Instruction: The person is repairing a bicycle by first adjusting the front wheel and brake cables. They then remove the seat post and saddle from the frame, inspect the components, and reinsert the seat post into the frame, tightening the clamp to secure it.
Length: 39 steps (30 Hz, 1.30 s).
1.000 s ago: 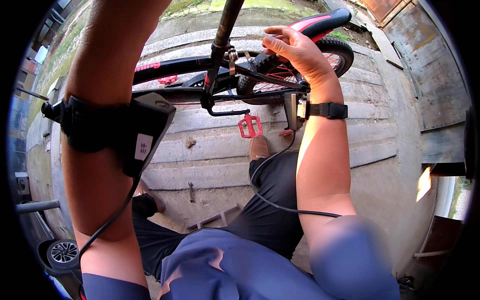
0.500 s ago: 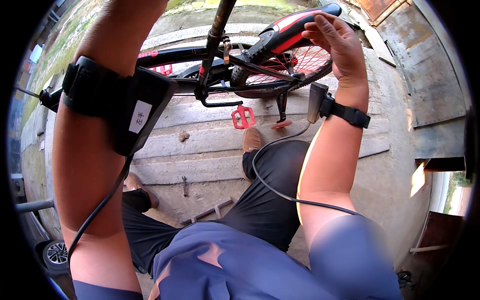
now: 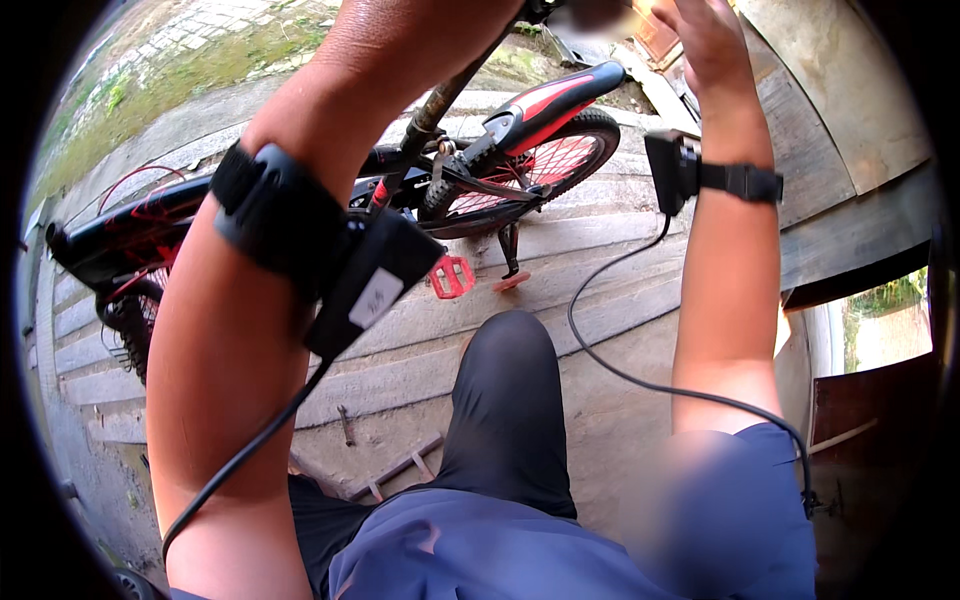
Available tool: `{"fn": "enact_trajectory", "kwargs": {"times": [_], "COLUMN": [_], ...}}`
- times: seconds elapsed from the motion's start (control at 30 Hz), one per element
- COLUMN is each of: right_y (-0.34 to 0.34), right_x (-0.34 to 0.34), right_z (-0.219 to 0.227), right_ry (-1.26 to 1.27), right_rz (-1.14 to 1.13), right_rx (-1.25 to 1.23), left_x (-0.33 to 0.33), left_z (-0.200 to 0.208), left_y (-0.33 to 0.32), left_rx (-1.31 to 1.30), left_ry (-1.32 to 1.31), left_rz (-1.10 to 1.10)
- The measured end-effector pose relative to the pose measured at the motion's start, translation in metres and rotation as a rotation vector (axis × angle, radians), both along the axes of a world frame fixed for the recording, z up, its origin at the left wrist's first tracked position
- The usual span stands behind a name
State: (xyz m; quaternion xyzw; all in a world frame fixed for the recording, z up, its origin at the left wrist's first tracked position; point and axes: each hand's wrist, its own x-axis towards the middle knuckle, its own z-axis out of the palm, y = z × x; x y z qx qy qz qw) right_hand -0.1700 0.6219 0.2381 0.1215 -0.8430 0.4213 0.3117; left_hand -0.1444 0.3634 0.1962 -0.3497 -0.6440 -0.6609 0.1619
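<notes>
A black bicycle with red and white trim stands in front of me. Its seat post (image 3: pixel 430 110) slants up to a dark part at the top edge. My left hand (image 3: pixel 445 28) is beside the upper post; its fingers are out of view or hidden, so its grip does not show. My right hand (image 3: pixel 715 50) is raised beyond the rear mudguard (image 3: pixel 560 95), with nothing visible in it. Its fingers look apart, though the top edge cuts them off. Below the mudguard is the rear wheel (image 3: pixel 590 150) with red spokes. A red pedal (image 3: pixel 453 277) hangs nearer me.
The bicycle rests by its kickstand (image 3: pixel 510 250) on long stone slabs (image 3: pixel 390 400). A small wrench (image 3: pixel 346 425) and a metal frame piece (image 3: pixel 405 463) lie on the ground. Metal sheets (image 3: pixel 840 100) stand at the right. Cables run from the boxes strapped to both forearms.
My left arm has moved rightward toward the upper seat post. The right hand has risen away from the mudguard, partly out of view. The view has shifted, showing more of the bicycle's front.
</notes>
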Motion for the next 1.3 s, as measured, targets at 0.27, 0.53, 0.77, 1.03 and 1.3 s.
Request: {"fn": "enact_trajectory", "kwargs": {"times": [0.27, 0.53, 0.77, 1.03, 1.3], "right_y": [-0.033, -0.014, -0.005, -0.018, -0.015], "right_x": [-0.046, -0.074, -0.088, -0.088, -0.090], "right_z": [-0.004, 0.012, 0.006, -0.001, -0.005], "right_ry": [-0.330, -0.600, -0.721, -0.892, -1.015], "right_rz": [0.512, 0.293, 0.203, 0.208, 0.236], "right_rx": [-0.286, 0.147, -0.028, -0.021, -0.037], "left_x": [-0.034, -0.031, -0.015, -0.015, -0.015], "left_z": [-0.012, 0.005, 0.036, 0.072, 0.064], "left_y": [-0.014, -0.015, -0.027, -0.011, -0.011], "left_rx": [-0.092, -0.291, -0.548, -0.493, -0.520], "left_ry": [0.173, 0.107, -0.405, -1.201, -1.214], "left_rz": [0.054, 0.133, 0.054, 0.100, 0.097]}}
